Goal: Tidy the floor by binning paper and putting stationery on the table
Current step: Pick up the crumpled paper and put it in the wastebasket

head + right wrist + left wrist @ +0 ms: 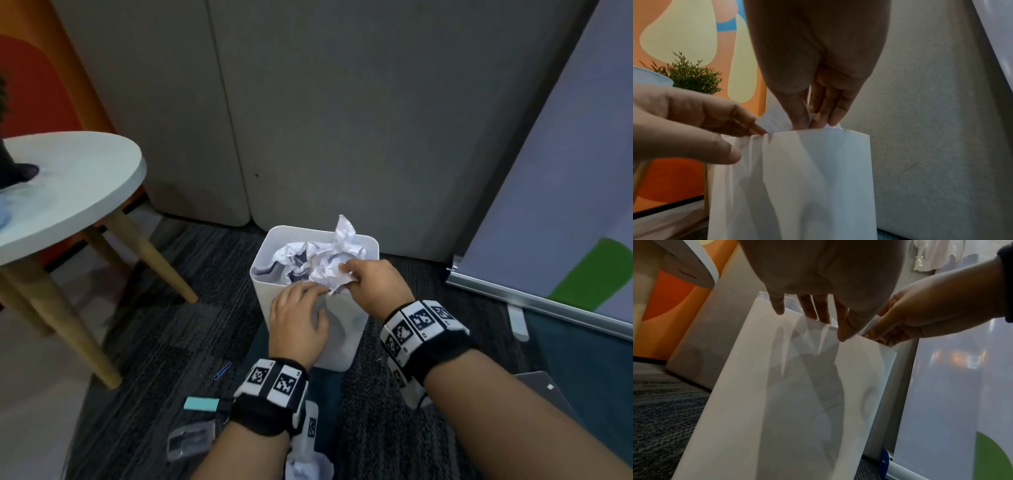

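1. Grey carpet floor [191, 308], grey panel wall behind, round table [78, 192] far left.
2. Right hand [373, 277] pinches the crumpled paper [329, 263] between thumb and fingers, at the mouth of the white bin [342, 329].
3. Left hand [298, 322] has fingers extended, touching the paper's near edge at the bin's near rim; grips nothing.
4. Paper: likely light, springy and soft; should compress if pushed from the top.
5. Still on floor, near left: blue paper clip [222, 370], teal eraser [201, 403], clear case [190, 440]. More paper [308, 466] near the bottom edge.
6. Only the head view shows bin contents, nearly full. Wrist views show bin wall and fingertips at rim; the right wrist view adds a plant [692, 76].
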A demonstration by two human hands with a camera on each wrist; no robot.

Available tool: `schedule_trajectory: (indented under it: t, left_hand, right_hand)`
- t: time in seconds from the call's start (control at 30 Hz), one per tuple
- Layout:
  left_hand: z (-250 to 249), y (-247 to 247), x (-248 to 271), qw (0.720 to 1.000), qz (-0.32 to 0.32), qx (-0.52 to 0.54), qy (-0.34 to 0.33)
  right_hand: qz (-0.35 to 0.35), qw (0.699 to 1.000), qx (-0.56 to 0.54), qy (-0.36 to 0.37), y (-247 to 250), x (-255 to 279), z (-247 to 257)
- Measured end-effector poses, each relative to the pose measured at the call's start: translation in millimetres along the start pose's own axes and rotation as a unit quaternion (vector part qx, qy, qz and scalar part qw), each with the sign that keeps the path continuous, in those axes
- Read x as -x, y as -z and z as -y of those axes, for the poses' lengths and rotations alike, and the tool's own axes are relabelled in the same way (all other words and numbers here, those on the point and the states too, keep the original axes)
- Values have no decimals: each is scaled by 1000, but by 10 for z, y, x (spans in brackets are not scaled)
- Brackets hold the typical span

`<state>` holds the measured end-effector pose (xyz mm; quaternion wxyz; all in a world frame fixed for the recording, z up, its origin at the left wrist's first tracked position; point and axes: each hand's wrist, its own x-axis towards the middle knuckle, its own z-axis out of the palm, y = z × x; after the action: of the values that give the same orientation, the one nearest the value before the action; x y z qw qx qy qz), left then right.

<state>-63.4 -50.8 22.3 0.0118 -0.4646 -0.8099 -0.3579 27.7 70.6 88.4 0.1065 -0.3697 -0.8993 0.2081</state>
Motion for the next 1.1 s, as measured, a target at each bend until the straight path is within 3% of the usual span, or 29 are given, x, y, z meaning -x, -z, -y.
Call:
schedule_trajectory:
  t: [0.2,0.33,0.43,0.57,0.63,0.8,0.87,0.93,1.0,1.1]
  left_hand:
    - [69,-95,0,999,-51,16,-10]
    - [78,-163,12,998,-49,-22,-27]
    - [71,-181,20,997,-52,-39,-32]
    - [13,-188,8,998,-61,-30,-18]
    - [-17,-210,23,997,-77,-20,-11]
    - [-177,-284,197,982,-186,-6,-37]
    - [-135,-339,320,991,-116,-21,-62]
    - [-14,-437,465,997,32,-52,-52]
    - [169,-558,638,981,170,-87,-25]
    - [442,-726,886,942,303,-138,35]
  right_hand:
    - [31,999,13,-24,-160,-1,12]
    - [55,995,86,20,-208,32,-1]
    - [47,996,63,36,-246,59,-76]
    - [-56,988,-108,94,-296,170,-246]
    - [-94,980,-128,116,-283,262,-306]
    - [-191,963,-147,122,-233,534,-528]
    - [-198,965,-132,113,-271,655,-629]
    - [-175,972,-120,104,-354,762,-754]
    - [-137,979,-114,97,-472,845,-865]
    - [-81,988,-103,82,-651,923,-997]
